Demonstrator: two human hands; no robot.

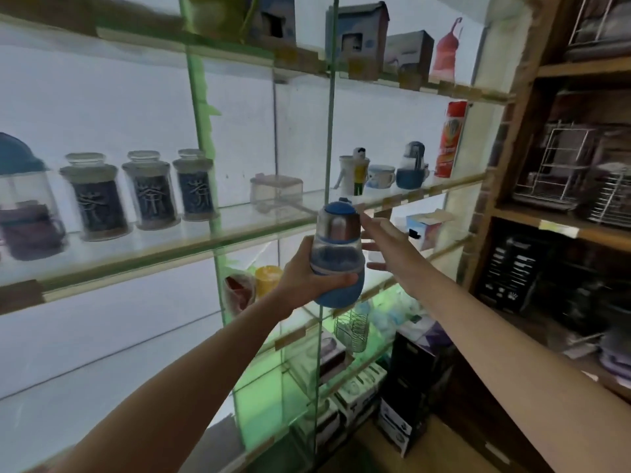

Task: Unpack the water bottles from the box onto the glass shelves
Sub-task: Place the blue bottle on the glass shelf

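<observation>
My left hand [309, 274] grips a water bottle [336, 250] with a blue lid, a steel collar, a clear body and a blue sleeve, held upright in front of the middle glass shelf [239, 230]. Just right of the bottle is my right hand [382, 240], its fingers spread and its fingertips close to the steel collar; whether they touch it I cannot tell. A similar blue bottle [412, 165] stands further right on the same shelf. The box is not in view.
On the middle shelf stand three glass jars [143, 192], a clear lidded dish [276, 189], a figurine [358, 170], a mug [380, 176] and a red can [450, 138]. Vertical glass dividers [329, 131] split the shelves. Wooden racks with wire baskets [563, 165] stand at right.
</observation>
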